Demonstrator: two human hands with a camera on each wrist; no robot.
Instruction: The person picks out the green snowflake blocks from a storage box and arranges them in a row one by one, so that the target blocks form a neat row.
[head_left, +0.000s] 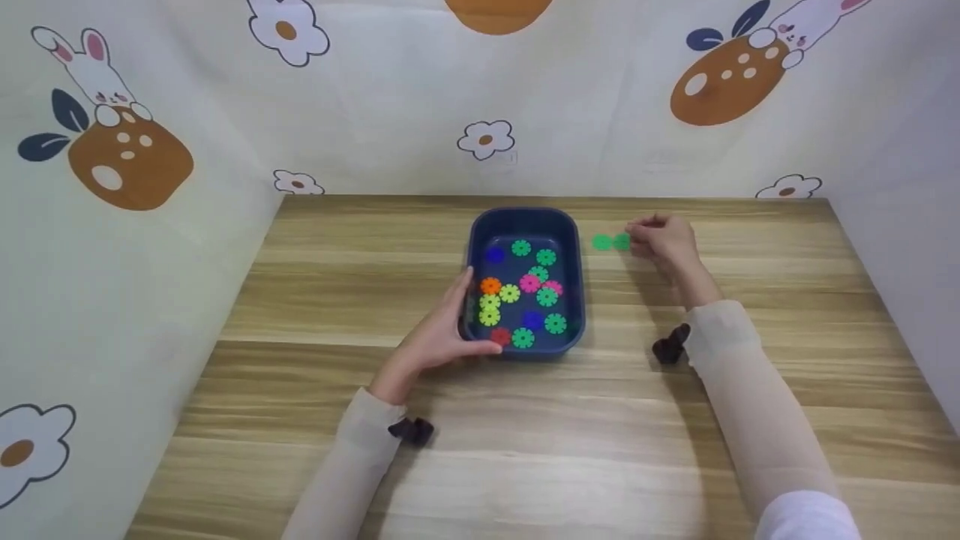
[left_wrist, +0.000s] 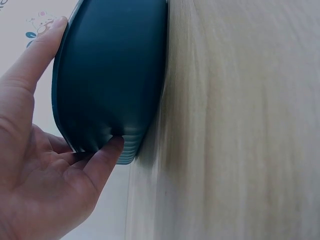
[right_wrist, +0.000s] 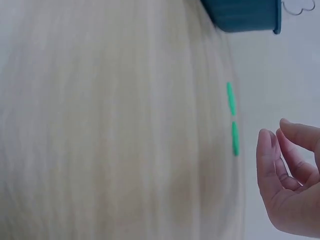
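My left hand [head_left: 442,330] grips the near left corner of a dark blue plastic tray [head_left: 579,300]. In the left wrist view its fingers [left_wrist: 102,160] bend against the tray's outer wall [left_wrist: 110,75]. Inside the tray lie several notched plastic discs, among them an orange disc [head_left: 490,286], a pink disc [head_left: 529,283] and a green disc [head_left: 556,323]. To the right of the tray, two green discs [head_left: 602,242] lie side by side on the table. Just above and right of them my right hand [right_wrist: 292,180] hovers with loosely bent fingers, nothing visible between thumb and fingertips.
The wood-grain table [head_left: 337,300] ends at the back against a pale printed cloth [head_left: 390,105] with rabbits and flowers. More cloth walls stand at left and right. Dark wrist-worn pieces [head_left: 412,431] hang at both cuffs.
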